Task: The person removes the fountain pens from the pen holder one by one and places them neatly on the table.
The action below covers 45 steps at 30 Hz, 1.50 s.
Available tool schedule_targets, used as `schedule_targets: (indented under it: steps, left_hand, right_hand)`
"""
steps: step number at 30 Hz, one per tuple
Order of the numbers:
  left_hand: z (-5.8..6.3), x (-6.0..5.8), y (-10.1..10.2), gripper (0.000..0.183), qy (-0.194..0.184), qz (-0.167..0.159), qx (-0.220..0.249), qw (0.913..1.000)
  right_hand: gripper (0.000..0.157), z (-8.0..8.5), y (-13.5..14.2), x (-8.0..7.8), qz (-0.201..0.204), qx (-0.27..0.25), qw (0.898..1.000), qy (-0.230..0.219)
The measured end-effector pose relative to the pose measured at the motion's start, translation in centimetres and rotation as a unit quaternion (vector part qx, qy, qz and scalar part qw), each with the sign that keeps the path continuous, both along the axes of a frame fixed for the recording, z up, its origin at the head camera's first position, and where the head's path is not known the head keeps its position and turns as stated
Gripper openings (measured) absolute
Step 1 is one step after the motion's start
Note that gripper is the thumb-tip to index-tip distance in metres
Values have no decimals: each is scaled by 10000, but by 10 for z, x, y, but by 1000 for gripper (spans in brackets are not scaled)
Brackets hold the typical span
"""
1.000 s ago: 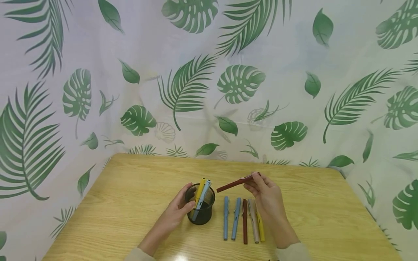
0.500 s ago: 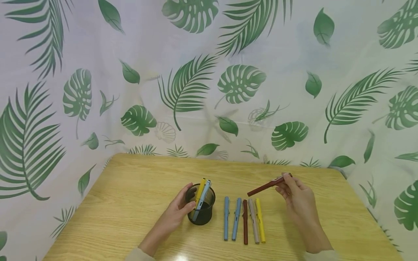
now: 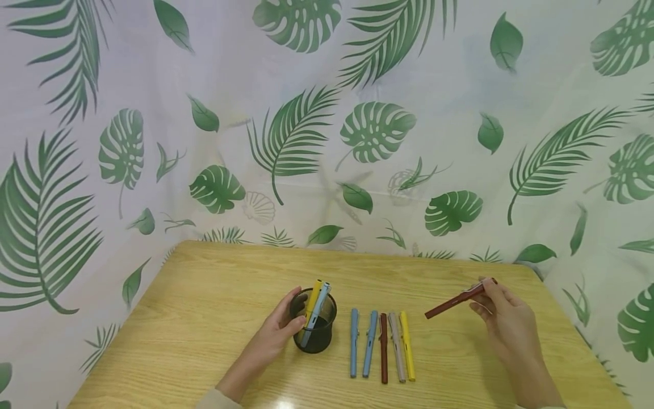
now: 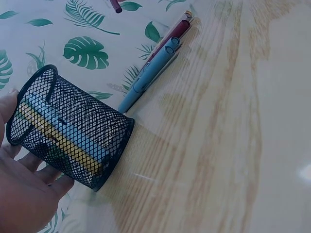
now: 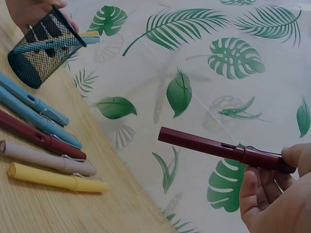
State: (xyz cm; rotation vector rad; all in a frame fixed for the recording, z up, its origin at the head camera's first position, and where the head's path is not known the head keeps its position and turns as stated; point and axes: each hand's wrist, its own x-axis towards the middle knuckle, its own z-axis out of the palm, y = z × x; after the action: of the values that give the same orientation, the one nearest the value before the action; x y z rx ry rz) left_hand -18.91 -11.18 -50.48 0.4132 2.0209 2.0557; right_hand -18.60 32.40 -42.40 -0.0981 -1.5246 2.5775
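Note:
My left hand (image 3: 278, 326) grips a black mesh pen cup (image 3: 315, 341) by its side, thumb at the rim. Inside the cup lean a yellow pen (image 3: 313, 301) and a light blue pen (image 3: 320, 301). Off to the right, above the table, my right hand (image 3: 511, 324) pinches a dark red pen (image 5: 204, 146) near its clip end, with the other end pointing left. Between the hands lies a row of pens: two blue pens (image 3: 354, 343), a dark red pen (image 3: 384, 349), a greyish pen (image 3: 397, 347) and a yellow pen (image 3: 407, 347).
The wooden table (image 3: 204, 295) carries the cup and the row of pens. Behind it hangs a white cloth (image 3: 306, 187) printed with green leaves, meeting the table's back edge.
My right hand has moved to the right with the dark red pen, from beside the cup past the row, uncovering the yellow pen. The left hand and cup have stayed in place.

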Motion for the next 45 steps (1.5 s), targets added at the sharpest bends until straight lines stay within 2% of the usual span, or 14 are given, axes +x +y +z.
schedule_targets:
  steps: [11, 25, 35, 45]
  left_hand:
    - [0, 0, 0, 70, 12, -44, 9, 10000]
    - [-1, 0, -1, 68, -9, -45, 69, 10000]
    - [-2, -1, 0, 69, -29, 2, 30, 10000]
    - [-4, -2, -1, 69, 39, -40, -5, 10000]
  right_hand:
    - [19, -2, 23, 7, 15, 125, 9999, -40]
    - [23, -12, 27, 6, 219, 541, 9983, 80]
    - [19, -19, 15, 4, 354, 988, 9940, -317]
    - [18, -32, 6, -3, 426, 1602, 9829, -801]
